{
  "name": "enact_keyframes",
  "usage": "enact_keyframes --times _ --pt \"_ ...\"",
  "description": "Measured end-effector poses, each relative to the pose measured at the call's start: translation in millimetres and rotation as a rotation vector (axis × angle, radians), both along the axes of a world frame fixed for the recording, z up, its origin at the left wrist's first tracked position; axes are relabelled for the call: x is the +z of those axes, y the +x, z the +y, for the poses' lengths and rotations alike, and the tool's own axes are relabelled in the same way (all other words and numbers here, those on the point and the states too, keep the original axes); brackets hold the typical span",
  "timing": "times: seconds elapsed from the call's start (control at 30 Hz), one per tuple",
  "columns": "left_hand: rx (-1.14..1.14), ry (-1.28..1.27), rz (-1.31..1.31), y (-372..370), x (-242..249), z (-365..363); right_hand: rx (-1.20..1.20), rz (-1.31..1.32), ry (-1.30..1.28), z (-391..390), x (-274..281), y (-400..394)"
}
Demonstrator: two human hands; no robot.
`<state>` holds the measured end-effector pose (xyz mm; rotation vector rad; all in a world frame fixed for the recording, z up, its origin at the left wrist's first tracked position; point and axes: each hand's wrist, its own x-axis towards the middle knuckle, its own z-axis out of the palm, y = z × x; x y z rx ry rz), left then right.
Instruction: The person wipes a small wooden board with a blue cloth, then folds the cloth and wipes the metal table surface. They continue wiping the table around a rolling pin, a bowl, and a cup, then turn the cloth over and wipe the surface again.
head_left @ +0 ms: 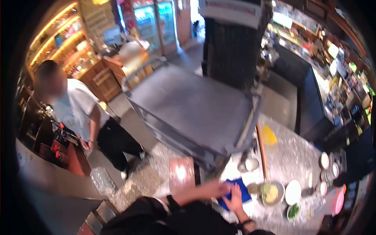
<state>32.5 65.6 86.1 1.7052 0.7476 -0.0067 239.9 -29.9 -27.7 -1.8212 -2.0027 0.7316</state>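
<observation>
A flat, dark blue cloth-like piece (242, 188) lies at the near left edge of the counter; blur hides its exact kind. My right hand (235, 199) rests over it, fingers stretched out and pointing away from me. From the left, my left hand (217, 189) reaches in to the same blue piece and meets the right hand there. Its fingertips are blurred and partly hidden. Just right of the hands are a metal bowl (279, 200) with pale yellow contents and a greenish cup (266, 190) at its rim.
A white bowl (293, 192), a bowl of chopped greens (293, 211) and a pink container (337, 201) stand rightward. A wooden stick (261, 150) and yellow piece (269, 135) lie farther back. A grey cart (192, 102) stands ahead; a person (84, 113) is at left.
</observation>
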Motion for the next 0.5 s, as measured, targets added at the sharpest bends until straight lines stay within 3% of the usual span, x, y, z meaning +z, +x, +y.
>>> enact_keyframes --times 0.07,0.13,0.17,0.2,0.23,0.3,0.5 --pt "0.172 0.029 -0.403 -23.1 107.8 7.5 0.005 0.044 -0.018 11.0 2.2 -5.7" --pt "0.276 -0.111 -0.749 -47.4 231.6 -16.9 0.032 0.141 -0.039 13.4 6.5 -3.7" --pt "-0.104 0.149 -0.609 -59.3 263.7 -11.6 0.012 0.098 -0.036 10.2 11.1 -5.2" --pt "-0.105 0.169 -1.507 -24.7 249.4 -26.5 0.000 0.060 -0.025 4.4 13.2 -6.2" --pt "-0.187 0.100 -1.634 -17.7 259.4 -31.3 0.007 0.040 -0.049 -5.0 14.1 -2.9" --pt "-0.203 0.002 -1.448 -23.1 284.2 -29.8 0.040 0.018 -0.065 -16.4 12.4 7.0" --pt "-0.112 -0.051 -1.244 -40.9 286.4 -29.4 0.065 0.019 -0.145 -40.1 21.5 26.8"
